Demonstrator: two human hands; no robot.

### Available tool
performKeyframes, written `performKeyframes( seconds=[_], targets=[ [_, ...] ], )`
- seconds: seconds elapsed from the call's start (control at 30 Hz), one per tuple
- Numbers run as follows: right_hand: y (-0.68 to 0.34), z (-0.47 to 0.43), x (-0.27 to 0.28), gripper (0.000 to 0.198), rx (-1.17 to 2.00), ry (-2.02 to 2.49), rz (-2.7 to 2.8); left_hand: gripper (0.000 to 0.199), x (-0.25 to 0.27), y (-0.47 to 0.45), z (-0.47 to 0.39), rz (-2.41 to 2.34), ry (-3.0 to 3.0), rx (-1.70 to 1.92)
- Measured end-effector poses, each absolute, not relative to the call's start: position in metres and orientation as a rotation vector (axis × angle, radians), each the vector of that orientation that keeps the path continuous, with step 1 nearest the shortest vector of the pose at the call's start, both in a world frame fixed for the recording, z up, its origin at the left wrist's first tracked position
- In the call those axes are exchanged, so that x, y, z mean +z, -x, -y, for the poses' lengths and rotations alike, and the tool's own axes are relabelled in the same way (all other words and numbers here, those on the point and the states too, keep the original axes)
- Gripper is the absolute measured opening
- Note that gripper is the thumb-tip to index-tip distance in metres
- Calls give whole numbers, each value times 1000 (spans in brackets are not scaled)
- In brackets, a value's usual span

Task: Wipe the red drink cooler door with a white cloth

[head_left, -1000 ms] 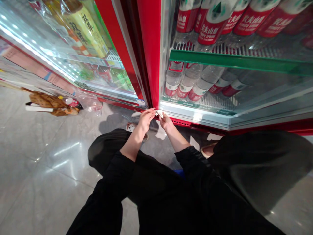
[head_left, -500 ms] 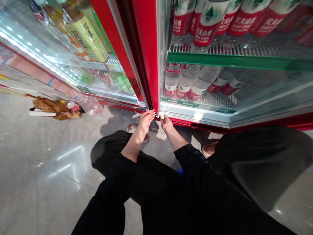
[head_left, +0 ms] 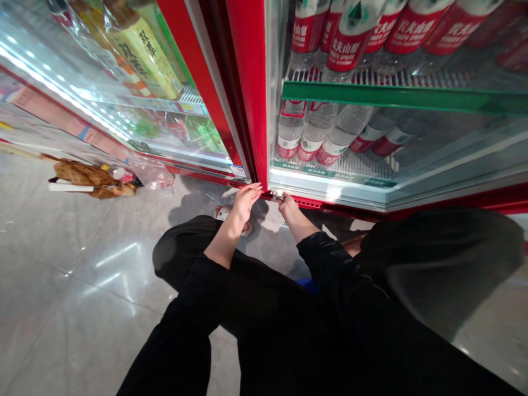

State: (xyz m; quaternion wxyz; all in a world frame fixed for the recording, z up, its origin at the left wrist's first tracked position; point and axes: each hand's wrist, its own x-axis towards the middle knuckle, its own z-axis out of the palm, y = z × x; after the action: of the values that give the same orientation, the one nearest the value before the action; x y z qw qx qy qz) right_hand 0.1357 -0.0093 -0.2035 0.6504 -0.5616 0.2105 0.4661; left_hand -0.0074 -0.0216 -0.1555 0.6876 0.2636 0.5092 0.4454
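In my right hand (head_left: 288,205) is a crumpled white tissue (head_left: 278,194), pinched between the fingertips against the lower red frame (head_left: 313,203) of the right-hand drinks fridge. My left hand (head_left: 246,200) rests with its fingers stretched out at the bottom corner of the red fridge post (head_left: 252,104), just left of the tissue. Nothing shows in the left hand. Behind the fridge's glass door stand water bottles (head_left: 350,47) with red labels, on a shelf with a green front edge (head_left: 396,94).
A second fridge on the left holds bottled drinks (head_left: 148,58). On the grey tiled floor (head_left: 82,264) lie a brown spotted bag (head_left: 80,175) and a clear plastic bag (head_left: 154,171). My black-clad knees (head_left: 449,264) flank my arms.
My right hand has slid a little to the right along the lower frame with the tissue. My left hand has stayed almost where it was.
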Motion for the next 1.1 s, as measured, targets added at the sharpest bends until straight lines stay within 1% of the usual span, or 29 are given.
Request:
performKeyframes(
  seconds=[0.1,0.23,0.33,0.5,0.7,0.8,0.9,1.0,1.07,1.1],
  targets=[
    [-127,9,-205,43,1062,1334,-520,15,-154,7,22,-1118,-605,994],
    [-107,1,-200,43,1085,1339,-528,19,-150,6,20,-1109,-637,949],
    [-104,-4,-197,43,1115,1342,-548,16,-148,5,20,-1105,-657,939],
    [-129,4,-199,44,1081,1387,-592,11,-152,4,22,-1117,-657,958],
    [-163,22,-201,42,1023,1393,-617,10,-153,5,23,-1114,-671,953],
    [-159,23,-199,35,1040,1348,-600,12,-151,-1,22,-1093,-702,931],
    [-144,18,-199,15,1062,1311,-593,15,-151,-11,21,-1080,-728,892],
    [-133,13,-201,21,1076,1291,-597,15,-153,-16,20,-1089,-735,853],
    [-133,13,-201,15,1079,1284,-599,15,-155,-17,20,-1106,-732,838],
    [-135,14,-201,19,1078,1280,-598,15,-156,-17,21,-1115,-731,835]
  ],
)
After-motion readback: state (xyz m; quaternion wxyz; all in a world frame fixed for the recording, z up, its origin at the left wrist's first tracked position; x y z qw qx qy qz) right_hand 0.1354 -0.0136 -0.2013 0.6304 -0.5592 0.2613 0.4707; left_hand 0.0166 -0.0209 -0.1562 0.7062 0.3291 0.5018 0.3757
